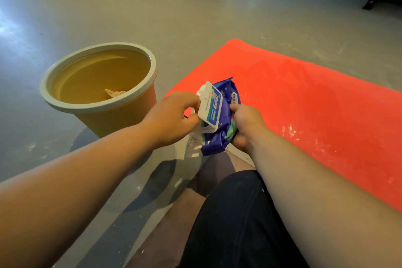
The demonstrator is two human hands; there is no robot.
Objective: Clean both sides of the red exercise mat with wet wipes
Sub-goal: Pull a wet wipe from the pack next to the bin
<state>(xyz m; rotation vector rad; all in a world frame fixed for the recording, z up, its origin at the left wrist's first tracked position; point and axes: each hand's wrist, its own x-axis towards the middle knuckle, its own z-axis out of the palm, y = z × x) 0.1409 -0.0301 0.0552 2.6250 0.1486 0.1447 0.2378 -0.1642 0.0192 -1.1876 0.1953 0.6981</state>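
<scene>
Head view looks down over your lap to the red exercise mat (304,104), which lies flat on the floor (195,6) to your right, its near corner just behind your hands, with pale dusty specks showing along the near side. Your right grip (245,124) is wrapped round the back of the blue wet wipes pack (224,137), squeezing it so the film creases. Your left grip (171,115) is pinched at the mouth, under the raised white flip lid (212,106), apparently on the wet wipe (192,141) that hangs below it (whether the lid's edge is caught in the pinch too, I cannot tell). Expect the pack to be soft and light, and it will likely lift with the sheet unless the right grip holds it down, so hold the body, not the lid. The wipe will probably be limp, damp and easy to tear, so take it by a broad fold rather than a corner. The mat looks thin and floppy. For turning it to the other side, take the short edge nearest you, both grips well apart, and fold it over rather than drag it. The tan wastebasket (121,122) stands just to your left, with a crumpled used wipe (114,93) in it.
</scene>
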